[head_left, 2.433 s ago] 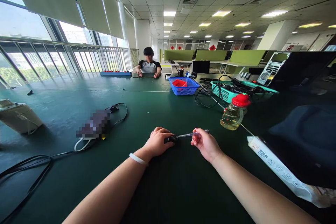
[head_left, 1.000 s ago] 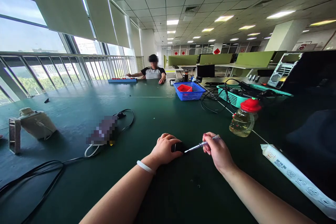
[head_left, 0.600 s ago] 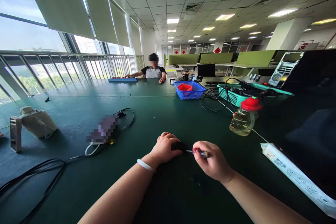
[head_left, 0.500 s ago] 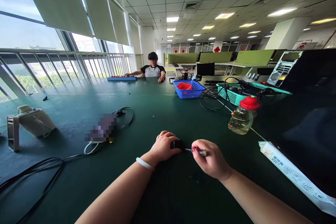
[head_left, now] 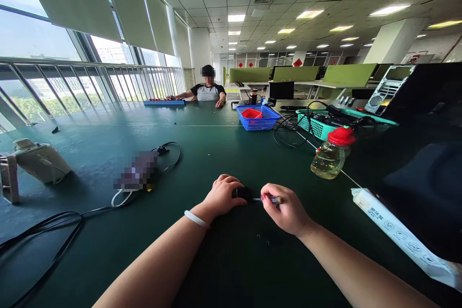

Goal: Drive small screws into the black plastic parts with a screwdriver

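On the dark green table [head_left: 202,163], my left hand [head_left: 224,196] with a white wristband is wrapped round a small rounded black computer mouse [head_left: 242,194]. My right hand [head_left: 287,209] is closed on a screwdriver [head_left: 276,199], gripped by its handle. The screwdriver's shaft points left, and its tip is at the right end of the mouse; whether it sits in a screw I cannot tell. Nearer to me, between my forearms, lie a couple of tiny shiny bits [head_left: 267,242], possibly screws.
A bottle with a red lid [head_left: 328,156] and a white power strip [head_left: 402,238] are on the right. Farther back stand a blue basket [head_left: 258,122] and a green basket [head_left: 317,127] with cables. Left are a beige container [head_left: 43,161] and black cables [head_left: 72,214]. Another person [head_left: 207,90] sits opposite.
The whole view has shifted slightly, so things appear a little higher and farther left. Both hands keep their hold on the mouse and the screwdriver.
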The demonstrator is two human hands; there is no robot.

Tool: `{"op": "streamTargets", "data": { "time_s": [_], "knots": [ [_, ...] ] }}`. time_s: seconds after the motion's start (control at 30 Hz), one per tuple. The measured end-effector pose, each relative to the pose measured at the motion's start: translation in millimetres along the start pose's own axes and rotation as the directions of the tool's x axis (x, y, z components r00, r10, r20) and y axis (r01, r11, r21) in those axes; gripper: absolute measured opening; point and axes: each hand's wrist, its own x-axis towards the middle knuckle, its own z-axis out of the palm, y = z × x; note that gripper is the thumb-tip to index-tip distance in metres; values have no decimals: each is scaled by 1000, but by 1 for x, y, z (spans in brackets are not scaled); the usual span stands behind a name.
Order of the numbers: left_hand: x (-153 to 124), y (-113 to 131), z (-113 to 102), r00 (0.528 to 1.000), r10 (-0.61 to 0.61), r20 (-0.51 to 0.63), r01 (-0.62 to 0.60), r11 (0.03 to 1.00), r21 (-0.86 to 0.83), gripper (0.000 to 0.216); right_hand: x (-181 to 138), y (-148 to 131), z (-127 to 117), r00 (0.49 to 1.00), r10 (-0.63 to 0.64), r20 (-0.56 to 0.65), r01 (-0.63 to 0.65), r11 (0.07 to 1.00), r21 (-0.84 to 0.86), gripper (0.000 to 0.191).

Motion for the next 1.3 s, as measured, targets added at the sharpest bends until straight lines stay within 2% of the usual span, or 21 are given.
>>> {"op": "streamTargets", "data": {
  "time_s": [0.1,0.17,0.27,0.43,0.53,0.67,0.73,0.87,0.93,1.1,1.3],
  "knots": [
    [0,0,0,1000,9,3,-9,1000,5,47,0,0,-1,997,66,-40,-65,998,18,20],
    [0,0,-1,1000,16,4,-16,1000,10,47,-1,-1,-2,996,67,-65,-64,997,42,21],
    [0,1,-1,999,36,6,-36,999,25,49,-1,-5,-1,999,1,-47,2,998,59,17],
    [0,4,-1,998,59,7,-60,997,57,51,-1,-11,5,993,-104,50,103,995,19,14],
    [0,6,-2,998,66,13,-66,996,63,48,-1,-11,9,994,-57,89,53,998,43,17],
    [-1,9,-4,998,63,3,-63,996,63,46,-1,-10,8,988,91,127,-104,989,101,19],
    [-2,10,-4,998,56,5,-56,997,59,46,-1,-9,7,989,110,98,-122,985,118,20],
    [-2,10,-6,999,37,21,-38,999,38,47,-1,-10,1,999,9,-49,-4,995,96,19],
    [-3,11,-7,999,36,23,-37,999,34,47,-1,-11,-1,995,-4,-102,10,998,66,19],
    [-5,11,-5,999,46,2,-47,998,37,44,0,-7,2,998,25,-63,-26,1000,-2,21],
    [-6,16,-7,998,55,-12,-55,998,27,40,-1,-4,9,996,84,-8,-84,996,27,19]
  ]
}}
